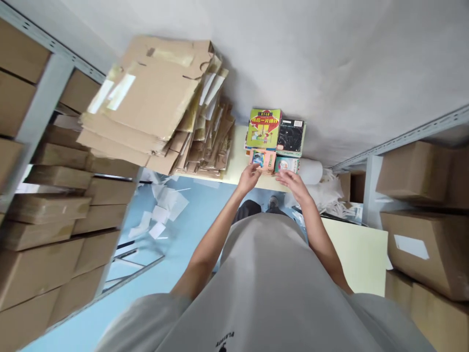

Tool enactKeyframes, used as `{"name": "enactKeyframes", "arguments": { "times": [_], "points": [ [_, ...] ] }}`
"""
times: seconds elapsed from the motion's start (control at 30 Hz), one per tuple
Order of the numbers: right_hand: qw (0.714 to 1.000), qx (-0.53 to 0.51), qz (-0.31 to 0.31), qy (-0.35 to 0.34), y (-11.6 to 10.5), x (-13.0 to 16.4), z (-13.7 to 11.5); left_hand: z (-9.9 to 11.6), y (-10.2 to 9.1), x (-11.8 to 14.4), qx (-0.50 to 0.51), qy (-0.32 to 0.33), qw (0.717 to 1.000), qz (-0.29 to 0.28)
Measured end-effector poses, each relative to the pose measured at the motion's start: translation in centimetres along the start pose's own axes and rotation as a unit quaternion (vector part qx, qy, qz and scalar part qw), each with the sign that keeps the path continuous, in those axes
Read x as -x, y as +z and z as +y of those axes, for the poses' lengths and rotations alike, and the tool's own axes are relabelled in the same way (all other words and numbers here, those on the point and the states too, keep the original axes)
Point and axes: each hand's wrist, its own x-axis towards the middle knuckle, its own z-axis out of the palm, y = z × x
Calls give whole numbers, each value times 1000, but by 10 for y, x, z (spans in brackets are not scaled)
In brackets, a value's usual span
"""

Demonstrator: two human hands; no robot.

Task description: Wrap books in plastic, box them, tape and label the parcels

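Note:
Four small book stacks would be too fine a tally, so I see several stacks of books on a pale yellow table (236,161) against the wall. My left hand (249,179) is at the front corner of the small orange book (263,159), fingers stretched out and apart; whether it touches the book I cannot tell. Close by the small teal book (287,165) is my right hand (293,185), its fingers spread. Behind them lie a yellow-green and red book (264,129) and a black book (290,135).
Flattened cardboard boxes (146,98) form a tall pile left of the books. A white roll (310,172) and white packing material (331,198) are on the right. Shelves with cardboard boxes (414,244) flank both sides; paper scraps (161,215) litter the blue floor.

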Motion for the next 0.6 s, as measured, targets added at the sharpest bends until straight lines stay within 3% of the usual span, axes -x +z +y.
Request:
{"name": "enactKeyframes", "arguments": {
  "times": [0.23,0.47,0.6],
  "points": [
    [999,-1,-25,40,6,-29,-1,-10,5,-29,2,-7,1000,-16],
    [999,9,31,40,16,-59,-5,-28,-29,-63,-50,-25,996,-63],
    [988,116,89,51,22,-80,-6,-36,-43,-90,-77,-19,995,-65]
  ]
}}
